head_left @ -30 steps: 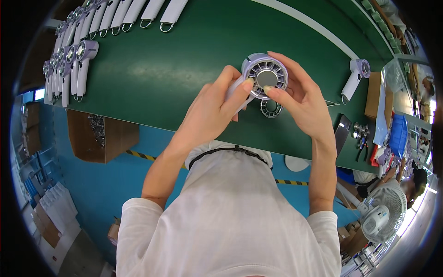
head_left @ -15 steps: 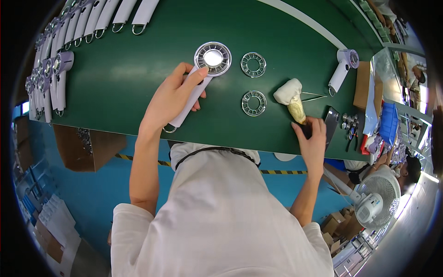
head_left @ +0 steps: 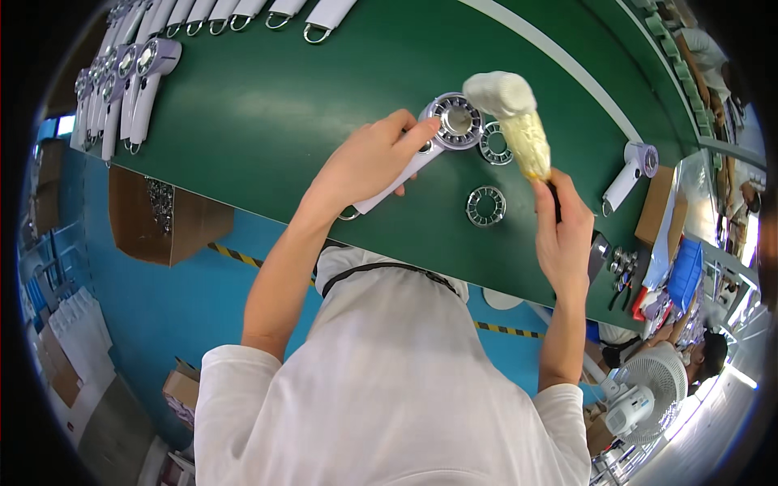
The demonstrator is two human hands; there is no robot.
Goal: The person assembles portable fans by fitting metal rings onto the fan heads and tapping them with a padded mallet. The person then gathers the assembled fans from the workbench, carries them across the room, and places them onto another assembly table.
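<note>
My left hand (head_left: pixel 366 164) is closed round the handle of a pale lilac handheld fan (head_left: pixel 474 125), its thumb by the round chrome-rimmed head. The fan lies aslant on the green table (head_left: pixel 259 121), with a metal loop at its lower end. In my right hand (head_left: pixel 566 239) is a hammer (head_left: pixel 525 138), gripped by its dark handle. White padding covers its head and yellowish wrapping its neck; the head is raised close to the fan's head. One slotted chrome ring (head_left: pixel 496 160) lies partly covered beside the fan, and another chrome ring (head_left: pixel 486 222) lies nearer me.
Rows of similar fans (head_left: pixel 146 89) line the left end. One single fan (head_left: pixel 622 185) lies at the right, near a cardboard box (head_left: pixel 653 206), a blue bin (head_left: pixel 686 271) and small tools. An open carton (head_left: pixel 138 215) stands below the table's left edge.
My right hand has lifted the hammer off the table and brought it leftward toward the fan. The view has shifted, so the table's contents sit differently in it. My left hand keeps its hold.
</note>
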